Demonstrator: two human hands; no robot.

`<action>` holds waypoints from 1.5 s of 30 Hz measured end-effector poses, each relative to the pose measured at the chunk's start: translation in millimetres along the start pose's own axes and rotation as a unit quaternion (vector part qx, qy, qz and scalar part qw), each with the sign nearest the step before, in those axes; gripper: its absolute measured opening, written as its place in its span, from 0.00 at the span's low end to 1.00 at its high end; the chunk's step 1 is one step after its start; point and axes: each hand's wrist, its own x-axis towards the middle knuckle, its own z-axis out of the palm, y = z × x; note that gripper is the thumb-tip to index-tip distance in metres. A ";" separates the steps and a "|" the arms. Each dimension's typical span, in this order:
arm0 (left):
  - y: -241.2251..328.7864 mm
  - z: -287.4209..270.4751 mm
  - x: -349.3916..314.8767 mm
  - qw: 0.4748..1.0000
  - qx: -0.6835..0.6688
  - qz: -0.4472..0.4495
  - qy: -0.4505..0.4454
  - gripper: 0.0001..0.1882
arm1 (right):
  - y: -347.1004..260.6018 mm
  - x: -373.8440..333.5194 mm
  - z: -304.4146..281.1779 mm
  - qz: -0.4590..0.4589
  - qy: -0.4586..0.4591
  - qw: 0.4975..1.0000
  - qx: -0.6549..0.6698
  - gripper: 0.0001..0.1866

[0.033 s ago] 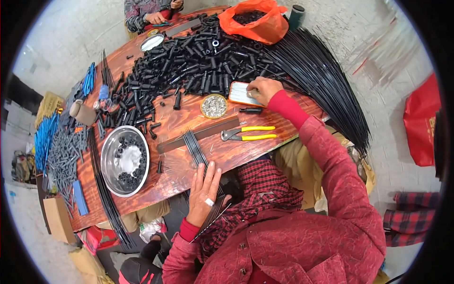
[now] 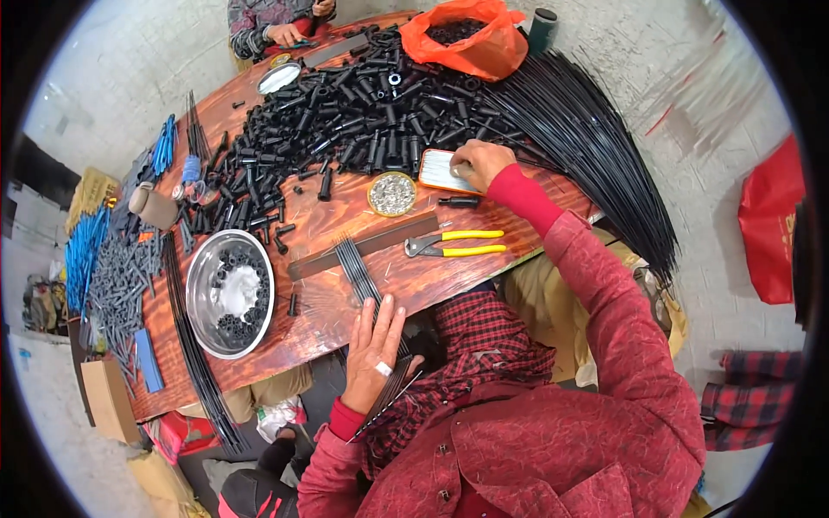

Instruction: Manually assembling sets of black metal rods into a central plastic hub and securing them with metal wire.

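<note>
My left hand (image 2: 373, 354) lies with stretched fingers over a row of thin dark rods (image 2: 356, 269) at the table's near edge. The rods' far ends rest on a long brown bar (image 2: 380, 245). Farther right, my right hand (image 2: 484, 164) reaches into a shallow white tray with an orange rim (image 2: 434, 172), its fingers pinched together at the tray's contents. What they pinch is too small to make out. Beside that tray stands a round tin of small silvery bits (image 2: 391, 194). Yellow-handled pliers (image 2: 458, 243) lie nearer to me, below a short black tube (image 2: 458, 202).
A heap of black tubular parts (image 2: 371, 112) covers the table's middle. Long black rods (image 2: 587, 147) fan out at right. A metal bowl (image 2: 192, 302) holds black rings and white stuff. An orange bag (image 2: 484, 52) stands at back; another person's hand (image 2: 283, 34) is across the table.
</note>
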 end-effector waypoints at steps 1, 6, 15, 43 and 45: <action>1.0 -0.3 0.5 1.000 0.004 -0.001 -0.002 0.49 | -1.5 1.8 4.6 -0.009 0.019 1.000 -0.008 0.07; -0.4 -1.1 0.7 1.000 0.013 -0.007 -0.004 0.49 | -3.5 8.2 6.3 0.009 0.013 1.000 -0.013 0.07; -1.2 0.6 1.0 1.000 0.012 -0.012 -0.008 0.49 | -0.7 2.6 -7.5 0.021 -0.001 1.000 0.011 0.07; -12.7 2.8 -8.0 0.999 0.037 -0.009 -0.011 0.44 | -122.3 31.1 22.4 -0.303 -0.080 0.940 0.133 0.13; -11.3 1.0 -8.7 1.000 0.015 -0.017 -0.004 0.43 | -126.0 33.7 24.5 -0.300 -0.090 0.942 0.119 0.13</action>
